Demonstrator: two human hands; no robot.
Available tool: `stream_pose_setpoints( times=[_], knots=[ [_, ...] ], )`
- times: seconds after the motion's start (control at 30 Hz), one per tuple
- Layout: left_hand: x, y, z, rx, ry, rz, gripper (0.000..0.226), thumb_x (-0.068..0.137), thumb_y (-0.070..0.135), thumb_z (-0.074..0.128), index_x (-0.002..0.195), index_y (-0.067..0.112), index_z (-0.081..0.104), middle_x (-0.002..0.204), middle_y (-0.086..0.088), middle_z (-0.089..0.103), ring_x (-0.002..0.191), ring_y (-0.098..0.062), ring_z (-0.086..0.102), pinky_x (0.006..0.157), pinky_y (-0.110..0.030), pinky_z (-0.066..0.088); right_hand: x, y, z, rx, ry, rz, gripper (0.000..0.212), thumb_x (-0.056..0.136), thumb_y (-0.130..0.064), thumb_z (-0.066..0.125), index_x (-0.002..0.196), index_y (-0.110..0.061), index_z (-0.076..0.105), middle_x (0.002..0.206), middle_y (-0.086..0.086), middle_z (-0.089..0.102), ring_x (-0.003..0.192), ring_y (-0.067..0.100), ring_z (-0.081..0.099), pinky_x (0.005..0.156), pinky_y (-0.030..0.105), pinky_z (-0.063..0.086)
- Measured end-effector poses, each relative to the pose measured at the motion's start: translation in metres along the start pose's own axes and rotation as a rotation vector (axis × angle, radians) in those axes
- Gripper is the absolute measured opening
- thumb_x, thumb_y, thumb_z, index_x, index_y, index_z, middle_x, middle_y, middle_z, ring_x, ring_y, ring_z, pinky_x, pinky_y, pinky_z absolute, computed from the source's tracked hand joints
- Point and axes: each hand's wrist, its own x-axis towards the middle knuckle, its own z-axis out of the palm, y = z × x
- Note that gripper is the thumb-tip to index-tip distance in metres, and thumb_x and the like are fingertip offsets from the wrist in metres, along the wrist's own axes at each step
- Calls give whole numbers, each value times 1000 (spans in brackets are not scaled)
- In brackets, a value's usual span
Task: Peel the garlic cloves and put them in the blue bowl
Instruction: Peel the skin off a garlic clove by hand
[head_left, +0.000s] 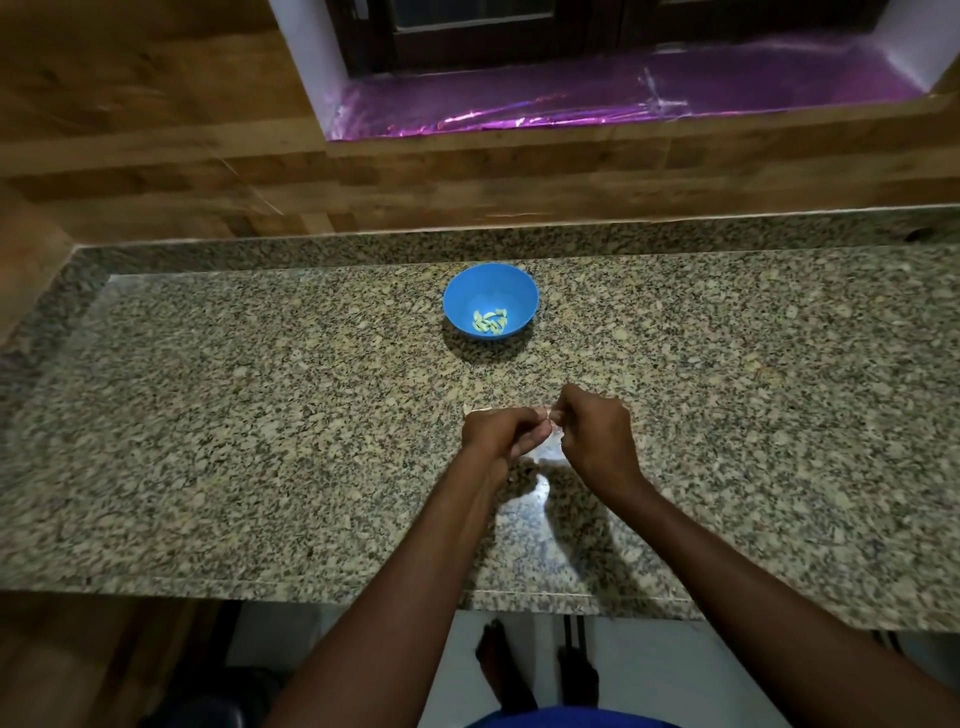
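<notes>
Right now both my left hand (501, 434) and right hand (592, 436) pinch one small pale garlic clove (549, 415) between them at mid-frame; the round blue plastic bowl (462, 296) sits straight above, nearer my left.

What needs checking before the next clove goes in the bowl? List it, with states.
1. Clove held: the left hand and right hand pinch something small between them: ok.
2. Skin fully off: cannot tell, the fingers hide it.
3. Blue bowl upright on the granite counter: ok.
4. Room in the bowl: only a few peeled cloves at the bottom: ok.
5. Path from the hands to the bowl clear: ok.
</notes>
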Motion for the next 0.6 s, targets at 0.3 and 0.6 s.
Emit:
stream_pose_setpoints(
  times=[0.3, 0.6],
  knots=[
    [0, -5, -16, 263, -101, 389, 12, 83, -8, 73, 87, 3, 75, 90, -15, 76, 79, -25, 73, 76, -31, 61, 8, 3, -11, 765, -150, 779, 16, 90, 4, 68, 74, 3, 66, 72, 22, 71, 52, 22, 68, 55, 31, 58],
    [4, -10, -23, 398, -132, 476, 17, 80, -8, 76, 93, 2, 75, 88, -8, 77, 79, -12, 73, 70, -23, 58, 4, -4, -7, 766, -270, 728, 15, 92, -5, 70, 88, 10, 70, 80, 22, 72, 60, 22, 66, 64, 34, 61]
  ],
)
